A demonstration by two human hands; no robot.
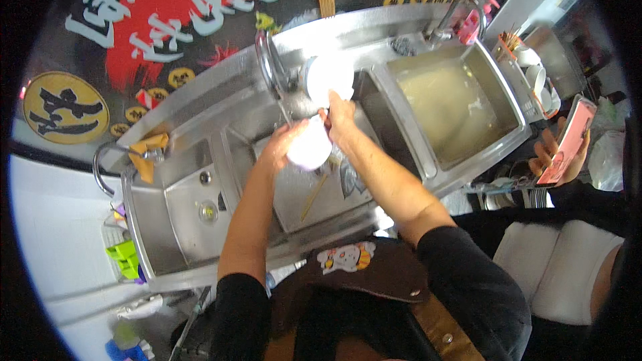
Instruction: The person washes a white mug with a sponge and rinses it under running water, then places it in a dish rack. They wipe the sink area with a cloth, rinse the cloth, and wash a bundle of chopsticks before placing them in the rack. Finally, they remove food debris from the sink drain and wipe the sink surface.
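Observation:
Over the middle sink basin point(274, 206), my left hand point(275, 148) grips a glaring white bowl point(309, 150) by its left side. Just above and to the right, my right hand point(342, 119) has its fingers closed at the lower rim of another white bowl point(329, 81), near the back ledge. Bright light washes out both bowls, so their insides do not show. A curved metal tap point(266, 67) stands to the left of the upper bowl. Below my hands, a chopstick point(313, 199) and several utensils point(350, 180) lie in the basin.
Cloudy water fills the right basin point(449, 103). The left basin point(190, 210) has a drain and an orange cloth point(148, 157) over its back edge. Cups point(538, 80) stand at the right. Another person's hand point(568, 154) holds a pink phone point(572, 135) there.

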